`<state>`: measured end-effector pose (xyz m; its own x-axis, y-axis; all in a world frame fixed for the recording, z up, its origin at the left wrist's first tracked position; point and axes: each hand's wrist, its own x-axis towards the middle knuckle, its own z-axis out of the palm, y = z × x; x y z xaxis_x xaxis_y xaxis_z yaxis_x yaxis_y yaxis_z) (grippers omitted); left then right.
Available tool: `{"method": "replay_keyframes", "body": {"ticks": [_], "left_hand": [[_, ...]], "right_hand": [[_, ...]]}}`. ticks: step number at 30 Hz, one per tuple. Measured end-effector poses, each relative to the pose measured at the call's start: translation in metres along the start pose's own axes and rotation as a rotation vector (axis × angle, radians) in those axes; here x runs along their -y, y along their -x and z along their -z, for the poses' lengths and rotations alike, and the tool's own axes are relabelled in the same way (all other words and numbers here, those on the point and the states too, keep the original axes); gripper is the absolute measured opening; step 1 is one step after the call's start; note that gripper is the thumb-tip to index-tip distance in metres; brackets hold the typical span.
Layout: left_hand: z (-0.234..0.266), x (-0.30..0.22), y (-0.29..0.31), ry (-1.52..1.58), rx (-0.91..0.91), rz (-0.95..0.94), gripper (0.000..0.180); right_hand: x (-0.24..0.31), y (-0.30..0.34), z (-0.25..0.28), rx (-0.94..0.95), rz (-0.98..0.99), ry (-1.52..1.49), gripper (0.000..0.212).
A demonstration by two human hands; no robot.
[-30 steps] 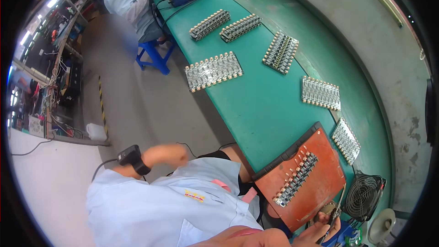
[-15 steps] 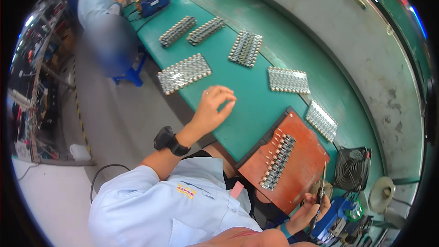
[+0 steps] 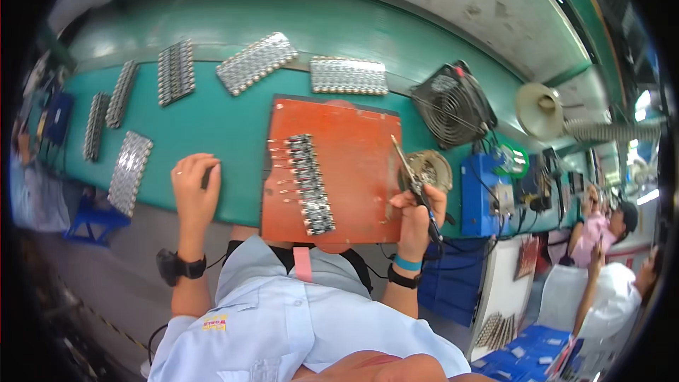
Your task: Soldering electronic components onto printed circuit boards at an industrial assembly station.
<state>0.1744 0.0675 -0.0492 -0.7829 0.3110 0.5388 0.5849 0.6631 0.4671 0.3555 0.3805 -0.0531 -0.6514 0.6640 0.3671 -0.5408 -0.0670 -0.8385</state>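
My right hand grips a soldering iron by its dark handle, its slim tip pointing up and left over the right edge of a red-orange board. On that board lies a strip of small circuit boards, with several thin pins or wires sticking out on its left side. My left hand hovers over the green mat near the table's front edge, left of the red-orange board. Its fingers are loosely bent, the thumb apart, and nothing shows between them.
Several silvery circuit-board panels lie in an arc, one behind the red-orange board, another at left. To the right stand a black fan, a round tin, a blue soldering station and a cream lamp. Co-workers sit both sides.
The head view has swung to the right, bringing the red-orange board to the middle. My left hand is now nearer that board, and my right hand still holds the soldering iron at its right edge.
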Motion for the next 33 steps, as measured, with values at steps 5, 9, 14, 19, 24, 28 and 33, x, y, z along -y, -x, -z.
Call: {"method": "replay_keyframes", "body": {"ticks": [5, 9, 14, 19, 24, 28, 33], "left_hand": [[-0.008, 0.007, 0.0, -0.043, 0.036, 0.018, 0.007], [-0.009, 0.01, 0.0, 0.038, 0.023, -0.047, 0.007], [-0.013, 0.018, 0.003, 0.076, 0.035, -0.072, 0.01], [-0.012, 0.03, 0.006, 0.092, 0.082, -0.06, 0.011], [-0.01, 0.034, 0.005, 0.101, 0.073, -0.071, 0.01], [0.003, 0.031, 0.007, 0.197, 0.12, -0.071, 0.008], [-0.004, 0.002, 0.003, 0.074, -0.044, -0.069, 0.013]], "right_hand": [[-0.004, -0.006, 0.006, -0.007, -0.078, -0.001, 0.037], [0.0, -0.008, 0.007, 0.058, -0.129, -0.002, 0.033], [0.005, -0.009, 0.006, 0.085, -0.117, 0.033, 0.033], [0.004, -0.007, 0.004, 0.095, -0.083, -0.016, 0.031], [0.01, -0.007, -0.002, 0.102, -0.079, 0.001, 0.03], [0.005, -0.01, -0.005, 0.099, -0.094, 0.078, 0.03], [-0.019, -0.014, 0.009, -0.038, 0.002, 0.547, 0.03]]}}
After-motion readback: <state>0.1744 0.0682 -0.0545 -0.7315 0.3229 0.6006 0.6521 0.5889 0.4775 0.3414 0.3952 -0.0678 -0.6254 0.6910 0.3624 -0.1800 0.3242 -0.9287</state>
